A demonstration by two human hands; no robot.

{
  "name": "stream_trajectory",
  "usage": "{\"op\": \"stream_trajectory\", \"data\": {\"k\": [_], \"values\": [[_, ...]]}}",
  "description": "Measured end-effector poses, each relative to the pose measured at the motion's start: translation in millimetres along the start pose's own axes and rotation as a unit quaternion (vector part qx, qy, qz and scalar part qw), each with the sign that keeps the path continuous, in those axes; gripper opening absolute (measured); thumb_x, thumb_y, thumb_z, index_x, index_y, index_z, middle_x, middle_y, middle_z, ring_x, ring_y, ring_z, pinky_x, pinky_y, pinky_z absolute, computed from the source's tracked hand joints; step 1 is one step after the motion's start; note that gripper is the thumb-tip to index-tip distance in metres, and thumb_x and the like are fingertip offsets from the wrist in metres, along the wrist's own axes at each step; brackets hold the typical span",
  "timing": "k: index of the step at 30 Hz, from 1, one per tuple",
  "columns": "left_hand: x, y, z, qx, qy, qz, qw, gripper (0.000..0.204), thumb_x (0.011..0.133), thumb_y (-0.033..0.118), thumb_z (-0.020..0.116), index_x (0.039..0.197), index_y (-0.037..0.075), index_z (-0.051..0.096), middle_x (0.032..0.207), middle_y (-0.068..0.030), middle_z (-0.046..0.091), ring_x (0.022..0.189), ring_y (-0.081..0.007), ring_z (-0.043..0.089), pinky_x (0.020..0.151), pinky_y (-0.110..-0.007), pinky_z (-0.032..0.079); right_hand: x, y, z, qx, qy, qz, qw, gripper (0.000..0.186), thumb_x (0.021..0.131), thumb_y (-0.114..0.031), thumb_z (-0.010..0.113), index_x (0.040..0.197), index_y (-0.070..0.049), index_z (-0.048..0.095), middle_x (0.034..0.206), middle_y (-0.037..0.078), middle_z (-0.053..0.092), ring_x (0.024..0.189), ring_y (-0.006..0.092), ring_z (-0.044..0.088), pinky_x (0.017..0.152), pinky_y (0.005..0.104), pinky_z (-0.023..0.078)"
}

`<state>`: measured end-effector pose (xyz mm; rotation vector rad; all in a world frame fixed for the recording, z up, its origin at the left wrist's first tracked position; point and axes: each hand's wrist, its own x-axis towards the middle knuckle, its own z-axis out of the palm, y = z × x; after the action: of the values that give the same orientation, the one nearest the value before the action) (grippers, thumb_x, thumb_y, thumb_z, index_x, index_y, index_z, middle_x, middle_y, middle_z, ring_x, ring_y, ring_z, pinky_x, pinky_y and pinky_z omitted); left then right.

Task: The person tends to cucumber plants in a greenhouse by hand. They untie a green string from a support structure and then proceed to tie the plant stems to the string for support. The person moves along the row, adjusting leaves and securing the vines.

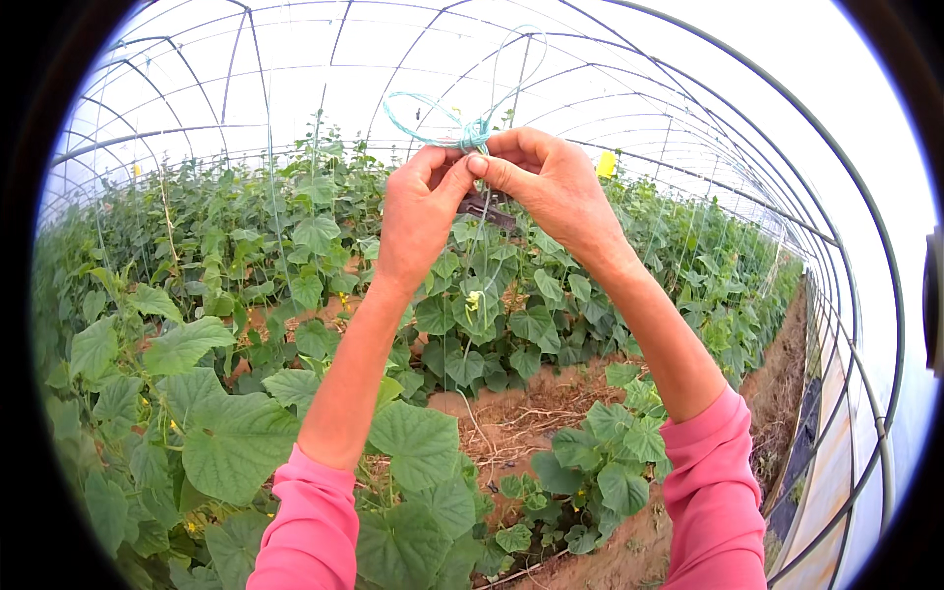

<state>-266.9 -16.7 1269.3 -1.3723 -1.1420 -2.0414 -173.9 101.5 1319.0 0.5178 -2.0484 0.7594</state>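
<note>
Here we are under a long tunnel of pale plastic cover (pixel 821 49), hoops arching away on every side. Filling the floor of it, leafy green plants (pixel 531 334) run in thick rows, with brown soil (pixel 639 541) showing between them. Up through the middle come two forearms in pink sleeves (pixel 713 482), raised and angled inward to meet.

And at the top, the action: left hand (pixel 421 202) and right hand (pixel 560 192) are pressed close, each nearly closed in a pinch, thumb tips side by side, and between them they have hold of the blue-green twine (pixel 405 95). It sits just above the fingertips, one loop flopping out to the left, a thinner one reaching up. Behind and below the hands, a dark object (pixel 489 209) (partly covered, so I can't call what it is).

Down to the smallest, the twine's knot (pixel 476 133), a tight tangle over the fingers. Good technique here, I'd judge, is a pinch right beside that knot, one hand steadying while the other works a single strand; a hard tug could cinch the tangle tighter, and slack loops could snag.
</note>
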Motion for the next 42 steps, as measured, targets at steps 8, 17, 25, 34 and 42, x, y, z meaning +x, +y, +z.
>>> {"op": "stream_trajectory", "data": {"k": [8, 17, 25, 34, 42], "values": [[-4, 1, -2, 0.066, 0.073, -0.016, 0.995, 0.013, 0.090, 0.012, 0.057, 0.093, 0.000, 0.063, 0.076, 0.0020, 0.057, 0.068, -0.0049, 0.048, 0.063, -0.022, 0.039, -31, 1, -7, -0.057, -0.034, 0.066, 0.996, 0.023, 0.083, -0.013, 0.061, 0.100, 0.001, 0.066, 0.068, 0.007, 0.062, 0.057, 0.0081, 0.049, 0.053, 0.0272, 0.041], [-3, -12, -7, 0.172, 0.128, 0.070, 0.974, 0.010, 0.089, 0.008, 0.058, 0.097, 0.004, 0.063, 0.073, 0.0035, 0.055, 0.069, -0.0047, 0.050, 0.061, -0.021, 0.041, -125, 3, -19, -0.010, -0.044, 0.141, 0.989, 0.020, 0.089, -0.009, 0.057, 0.105, 0.000, 0.067, 0.073, 0.002, 0.059, 0.059, 0.0063, 0.043, 0.052, 0.0245, 0.035], [-13, 1, 14, 0.219, 0.130, 0.116, 0.960, 0.008, 0.084, 0.005, 0.059, 0.091, 0.002, 0.061, 0.091, -0.0044, 0.052, 0.072, -0.0116, 0.055, 0.064, -0.026, 0.047, -197, -31, -28, 0.075, -0.044, 0.185, 0.979, 0.023, 0.090, -0.011, 0.062, 0.111, -0.004, 0.067, 0.074, -0.001, 0.055, 0.066, 0.0054, 0.046, 0.058, 0.0216, 0.038], [-21, 11, 14, 0.154, 0.070, 0.047, 0.984, 0.010, 0.089, 0.007, 0.054, 0.096, 0.004, 0.060, 0.073, 0.0007, 0.058, 0.064, -0.0039, 0.052, 0.055, -0.022, 0.038, -165, -49, -42, -0.146, 0.004, 0.135, 0.980, 0.024, 0.086, -0.006, 0.060, 0.108, -0.001, 0.055, 0.052, 0.006, 0.051, 0.042, 0.0106, 0.045, 0.043, 0.0267, 0.034], [-36, 19, 22, -0.135, -0.085, -0.197, 0.967, 0.042, 0.093, 0.034, 0.058, 0.114, -0.002, 0.052, 0.097, -0.0111, 0.062, 0.077, -0.0140, 0.060, 0.072, -0.027, 0.050, -142, -30, -37, 0.016, -0.045, 0.218, 0.975, 0.018, 0.094, -0.015, 0.054, 0.095, 0.003, 0.058, 0.057, 0.003, 0.059, 0.047, 0.0062, 0.053, 0.045, 0.0229, 0.043]]}}
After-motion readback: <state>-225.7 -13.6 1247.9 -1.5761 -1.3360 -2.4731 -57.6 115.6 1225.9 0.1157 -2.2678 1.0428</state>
